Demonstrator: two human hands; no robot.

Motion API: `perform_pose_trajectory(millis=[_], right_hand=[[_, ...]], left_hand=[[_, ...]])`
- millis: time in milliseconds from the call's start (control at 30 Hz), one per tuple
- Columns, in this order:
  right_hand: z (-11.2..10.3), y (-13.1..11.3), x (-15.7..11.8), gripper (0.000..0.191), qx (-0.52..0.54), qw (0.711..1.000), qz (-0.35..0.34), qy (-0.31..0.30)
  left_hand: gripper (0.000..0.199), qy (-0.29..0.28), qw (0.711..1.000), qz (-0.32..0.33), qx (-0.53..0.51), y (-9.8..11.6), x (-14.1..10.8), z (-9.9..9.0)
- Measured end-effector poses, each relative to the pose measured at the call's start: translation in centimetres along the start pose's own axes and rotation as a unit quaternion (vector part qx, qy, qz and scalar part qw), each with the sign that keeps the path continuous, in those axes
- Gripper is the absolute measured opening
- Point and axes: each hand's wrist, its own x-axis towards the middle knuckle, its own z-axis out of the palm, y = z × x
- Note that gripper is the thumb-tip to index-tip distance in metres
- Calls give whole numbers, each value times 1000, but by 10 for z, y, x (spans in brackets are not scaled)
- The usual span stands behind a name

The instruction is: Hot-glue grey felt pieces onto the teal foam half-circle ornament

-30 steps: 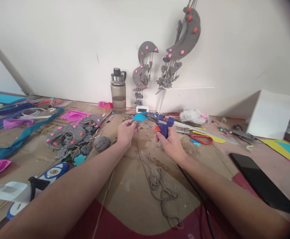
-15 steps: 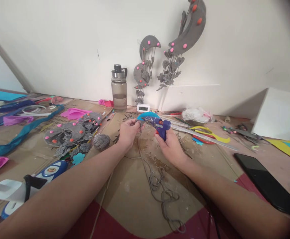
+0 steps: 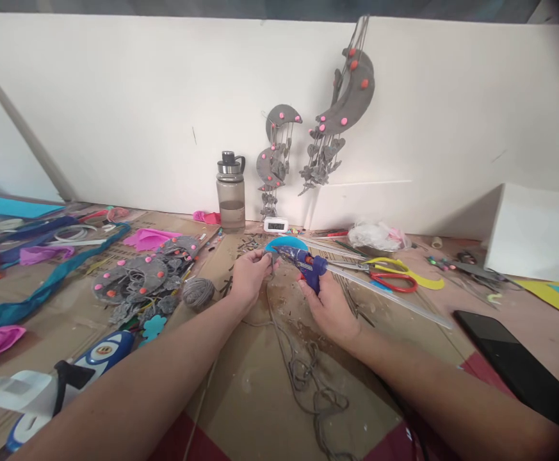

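Glue gun raised to a pinch of grey at the middle of the table

The person's right hand (image 3: pixel 333 306) is wrapped around the grip of a blue glue gun (image 3: pixel 311 267), its nozzle pointing left and a long clear glue stick (image 3: pixel 394 298) jutting out the back toward the right. The left hand (image 3: pixel 251 276) pinches a small grey piece (image 3: pixel 273 257) between thumb and fingers, right by the nozzle; whether tip and piece touch, I can't tell from here. Just beyond them shows a bright blue shape (image 3: pixel 289 244) with a curved edge.

Below the hands, loose grey yarn (image 3: pixel 303 371) tangles across the cardboard (image 3: pixel 250 378) toward the near side, and a ball of grey yarn (image 3: pixel 198 292) sits left of the left wrist. Farther left lie grey crescents (image 3: pixel 132 275) dotted pink and orange, with a light-blue flower (image 3: pixel 153 328) at their near side.

On the far side a water bottle (image 3: pixel 232 205) stands upright, partly filled, near a small digital clock (image 3: pixel 276 225). Grey crescent mobiles (image 3: pixel 351 96) hang against the white wall behind. Over on the right I see red-handled scissors (image 3: pixel 395 283), a crumpled plastic bag (image 3: pixel 375 237) and, nearer, a black phone (image 3: pixel 514 358) lying flat.
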Motion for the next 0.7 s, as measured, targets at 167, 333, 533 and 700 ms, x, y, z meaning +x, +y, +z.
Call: perform_pose_trajectory(millis=[167, 333, 533, 700], right_hand=[[-6, -3, 8, 25, 4, 999, -26, 26], [-8, -2, 4, 27, -4, 1000, -8, 10], [-6, -3, -2, 33, -25, 999, 4, -21], [-5, -4, -4, 33, -41, 999, -1, -28]], left_hand=[[14, -10, 1000, -5, 9, -2, -2, 2], [13, -5, 1000, -4, -4, -3, 0, 3], [12, -6, 1000, -5, 3, 0, -4, 3], [13, -7, 1000, 5, 18, -2, -4, 2]])
